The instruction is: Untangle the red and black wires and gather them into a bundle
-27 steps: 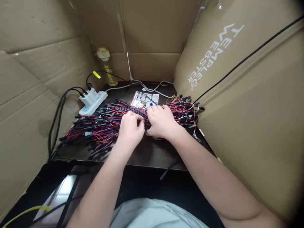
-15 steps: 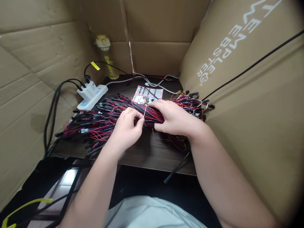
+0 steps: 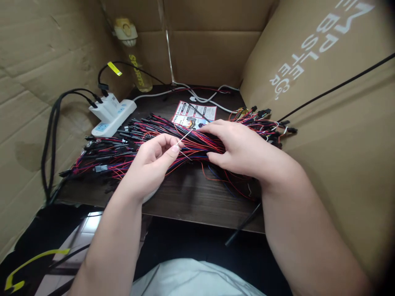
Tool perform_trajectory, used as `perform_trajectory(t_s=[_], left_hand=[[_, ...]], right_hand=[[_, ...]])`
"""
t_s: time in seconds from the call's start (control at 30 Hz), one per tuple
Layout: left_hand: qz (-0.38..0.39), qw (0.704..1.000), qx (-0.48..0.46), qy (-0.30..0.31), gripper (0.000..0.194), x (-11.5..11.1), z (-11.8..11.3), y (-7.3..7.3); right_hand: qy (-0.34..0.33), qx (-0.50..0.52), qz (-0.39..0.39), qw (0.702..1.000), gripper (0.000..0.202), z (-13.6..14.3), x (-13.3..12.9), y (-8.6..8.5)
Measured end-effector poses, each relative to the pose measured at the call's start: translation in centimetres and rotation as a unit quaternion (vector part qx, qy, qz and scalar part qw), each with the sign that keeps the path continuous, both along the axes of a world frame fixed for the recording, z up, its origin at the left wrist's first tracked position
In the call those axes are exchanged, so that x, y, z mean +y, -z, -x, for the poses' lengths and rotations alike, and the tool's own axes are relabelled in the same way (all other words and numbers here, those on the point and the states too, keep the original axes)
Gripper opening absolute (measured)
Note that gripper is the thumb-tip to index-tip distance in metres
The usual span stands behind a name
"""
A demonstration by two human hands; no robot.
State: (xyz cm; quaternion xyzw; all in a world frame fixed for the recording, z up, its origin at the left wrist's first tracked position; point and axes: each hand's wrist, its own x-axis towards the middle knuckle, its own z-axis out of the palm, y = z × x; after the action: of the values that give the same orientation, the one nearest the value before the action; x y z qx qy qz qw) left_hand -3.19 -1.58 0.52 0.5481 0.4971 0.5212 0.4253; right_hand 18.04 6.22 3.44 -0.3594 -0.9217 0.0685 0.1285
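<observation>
A thick bundle of thin red, blue and black wires [image 3: 197,144] with dark connectors at its ends lies across the dark table. My left hand [image 3: 157,160] is closed in a pinch, thumb against fingers, on a thin white tie [image 3: 186,135]. One strand of the tie runs up over the bundle, and another end sticks out below the fingertips. My right hand [image 3: 236,144] is wrapped over the bundle right of the tie, fingers on the far side and thumb on the near side. The bundle's underside is hidden.
Behind the bundle lies a printed leaflet [image 3: 197,113]. A white power strip [image 3: 115,119] with plugged-in black cables stands at the left, near a yellow-capped bottle [image 3: 137,65]. Cardboard walls [image 3: 210,53] enclose the table [image 3: 197,197]. A black cable [image 3: 336,86] crosses at the right.
My left hand has drawn slightly left, pulling the white tie's strand from near upright to a slant. My right hand still grips the bundle. The camera view has shifted a little.
</observation>
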Motion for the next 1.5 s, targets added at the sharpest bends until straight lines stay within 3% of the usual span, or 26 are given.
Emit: perform_trajectory(t_s=[0.1,0.3,0.43,0.6,0.8,0.93,1.1,1.27,1.37,1.43,1.5], left_hand=[[0.029,0.998,-0.024,0.053,0.021,0.2,0.0,-0.3],[0.059,0.965,-0.204,0.151,0.017,0.6,-1.6,-0.6],[0.066,0.955,-0.266,0.111,0.03,-0.2,-1.1,-1.5],[0.091,0.953,-0.284,0.053,0.034,-1.7,2.6,-2.5],[0.114,0.946,-0.301,0.033,0.036,-3.3,6.0,-1.7],[0.108,0.931,-0.347,0.043,0.035,-2.7,6.9,-1.2],[0.143,0.949,-0.276,0.048,0.032,-0.8,6.4,-1.9],[0.149,0.943,-0.292,0.057,0.036,-0.4,5.9,-1.8],[0.139,0.944,-0.291,0.065,0.036,-0.5,5.9,-1.5],[0.136,0.947,-0.283,0.066,0.037,-0.6,5.9,-1.4],[0.132,0.949,-0.277,0.067,0.038,-0.6,5.8,-1.3]], right_hand=[[0.049,-0.063,-0.049,0.996,0.055,2.1,-1.2,0.7],[0.084,-0.084,-0.077,0.99,0.05,5.0,-1.5,2.0],[0.078,-0.103,-0.083,0.988,0.043,4.5,-0.5,1.7],[0.053,-0.077,-0.097,0.991,0.027,3.2,0.6,1.4],[0.041,-0.027,-0.073,0.996,0.021,2.4,0.8,1.3],[0.033,-0.029,-0.094,0.995,0.023,2.4,0.4,1.5],[0.034,-0.068,-0.098,0.992,0.03,2.8,0.0,1.9],[0.043,-0.089,-0.114,0.988,0.059,3.7,-1.6,0.6],[-0.003,-0.028,-0.125,0.992,0.057,4.5,-2.6,-1.3],[-0.081,0.017,-0.063,0.995,0.039,5.4,-2.4,-2.3],[-0.179,0.058,0.033,0.982,0.034,6.7,-1.6,-2.5]])
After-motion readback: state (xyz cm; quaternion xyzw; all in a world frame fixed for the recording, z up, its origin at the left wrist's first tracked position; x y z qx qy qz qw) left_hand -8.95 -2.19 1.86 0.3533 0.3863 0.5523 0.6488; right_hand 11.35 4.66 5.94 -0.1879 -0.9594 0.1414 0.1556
